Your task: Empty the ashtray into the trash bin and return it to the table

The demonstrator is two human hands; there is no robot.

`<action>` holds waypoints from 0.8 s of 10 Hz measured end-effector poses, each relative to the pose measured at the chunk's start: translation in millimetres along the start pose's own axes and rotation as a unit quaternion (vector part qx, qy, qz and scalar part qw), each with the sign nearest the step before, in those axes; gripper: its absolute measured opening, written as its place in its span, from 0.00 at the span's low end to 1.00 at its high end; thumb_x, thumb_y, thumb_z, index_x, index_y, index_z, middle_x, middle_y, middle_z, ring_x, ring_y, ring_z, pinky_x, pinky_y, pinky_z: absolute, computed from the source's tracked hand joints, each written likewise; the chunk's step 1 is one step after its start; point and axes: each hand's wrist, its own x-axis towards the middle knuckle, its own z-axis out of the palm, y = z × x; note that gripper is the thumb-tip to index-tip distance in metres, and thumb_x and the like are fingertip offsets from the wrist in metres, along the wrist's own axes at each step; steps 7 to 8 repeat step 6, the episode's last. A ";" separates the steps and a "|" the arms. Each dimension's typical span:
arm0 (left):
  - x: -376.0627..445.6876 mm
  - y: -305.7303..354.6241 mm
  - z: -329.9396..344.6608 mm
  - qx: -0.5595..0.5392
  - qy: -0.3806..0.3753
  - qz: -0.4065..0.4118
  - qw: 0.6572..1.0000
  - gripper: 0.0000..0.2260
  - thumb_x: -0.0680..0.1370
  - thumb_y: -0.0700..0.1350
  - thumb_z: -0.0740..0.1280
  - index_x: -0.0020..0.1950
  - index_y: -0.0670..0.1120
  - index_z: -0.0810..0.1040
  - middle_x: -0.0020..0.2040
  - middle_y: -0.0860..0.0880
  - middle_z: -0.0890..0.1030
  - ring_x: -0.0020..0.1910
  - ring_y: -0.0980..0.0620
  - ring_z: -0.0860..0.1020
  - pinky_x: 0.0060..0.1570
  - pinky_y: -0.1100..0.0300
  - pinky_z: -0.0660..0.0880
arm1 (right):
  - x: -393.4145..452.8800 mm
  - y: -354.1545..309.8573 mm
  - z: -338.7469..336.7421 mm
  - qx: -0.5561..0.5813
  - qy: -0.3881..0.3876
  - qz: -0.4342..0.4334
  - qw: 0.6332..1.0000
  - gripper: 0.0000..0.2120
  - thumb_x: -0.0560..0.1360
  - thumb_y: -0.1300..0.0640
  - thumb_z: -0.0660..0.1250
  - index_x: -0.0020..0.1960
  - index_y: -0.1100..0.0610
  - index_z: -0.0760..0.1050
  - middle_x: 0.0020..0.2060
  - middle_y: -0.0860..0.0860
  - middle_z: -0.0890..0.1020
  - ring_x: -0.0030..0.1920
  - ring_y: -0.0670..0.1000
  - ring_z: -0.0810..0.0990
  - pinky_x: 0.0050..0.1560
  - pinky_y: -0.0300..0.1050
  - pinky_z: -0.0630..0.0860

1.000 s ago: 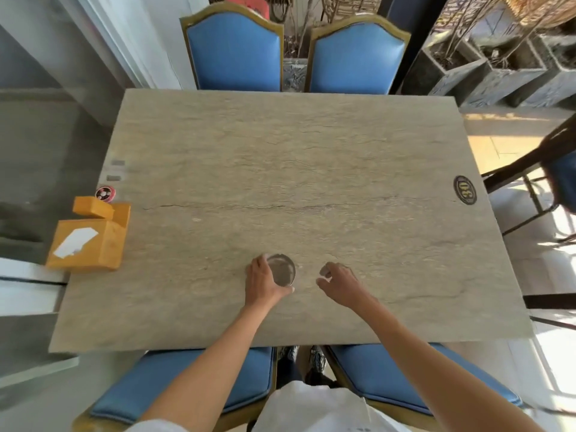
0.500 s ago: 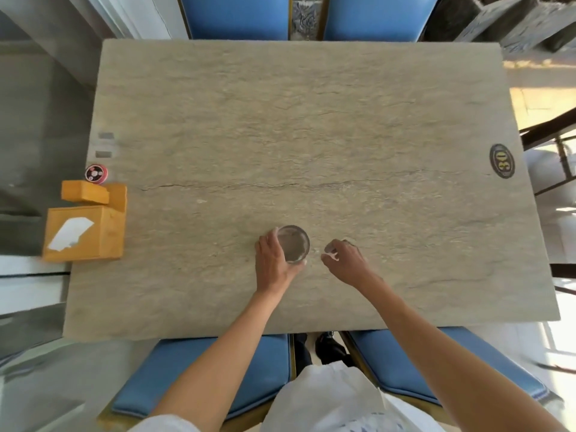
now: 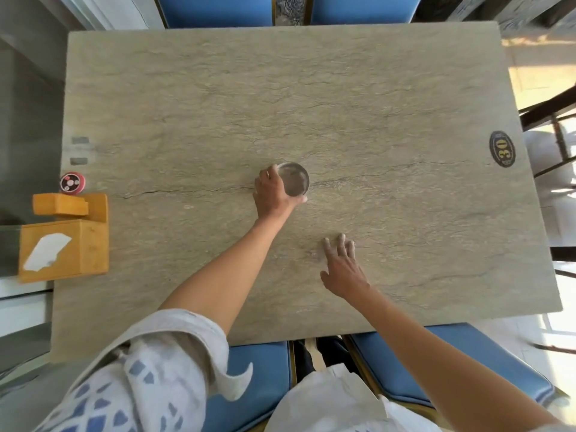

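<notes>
The left hand [image 3: 274, 194] wraps its fingers around the glass ashtray [image 3: 293, 179] near the middle of the counter [image 3: 405, 88]; the right hand [image 3: 341, 263] lies spread, empty. Smooth glass could slip and chip against stone.

One readable marking: number "30" in yellow digits on a dark oval plaque [image 3: 502, 148], fixed flat on the stone table [image 3: 343, 88] near its edge at about 3 o'clock from table centre. Digits run sideways to the wearer's view. Fine lettering around the plaque rim too small to read. Round red disc [image 3: 72, 183] at 9 o'clock edge bears small white symbols, not legible as text. Nothing else carries readable writing.
</notes>
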 end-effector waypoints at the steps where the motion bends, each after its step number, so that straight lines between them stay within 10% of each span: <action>1: 16.8 6.2 0.3 0.006 0.004 0.000 1.000 0.49 0.57 0.63 0.81 0.71 0.46 0.65 0.66 0.44 0.72 0.63 0.41 0.73 0.57 0.45 0.76 | 2.7 1.4 0.6 -0.012 -0.012 -0.003 1.000 0.45 0.80 0.59 0.66 0.84 0.53 0.37 0.82 0.62 0.34 0.81 0.69 0.35 0.78 0.59 0.63; 8: 56.9 40.5 -7.8 -0.006 -0.007 -0.025 1.000 0.51 0.58 0.63 0.81 0.73 0.45 0.63 0.70 0.43 0.68 0.68 0.41 0.69 0.61 0.44 0.74 | 11.4 -0.4 -32.0 -0.028 -0.061 0.000 0.998 0.47 0.76 0.43 0.71 0.84 0.54 0.47 0.83 0.65 0.45 0.81 0.71 0.48 0.76 0.62 0.66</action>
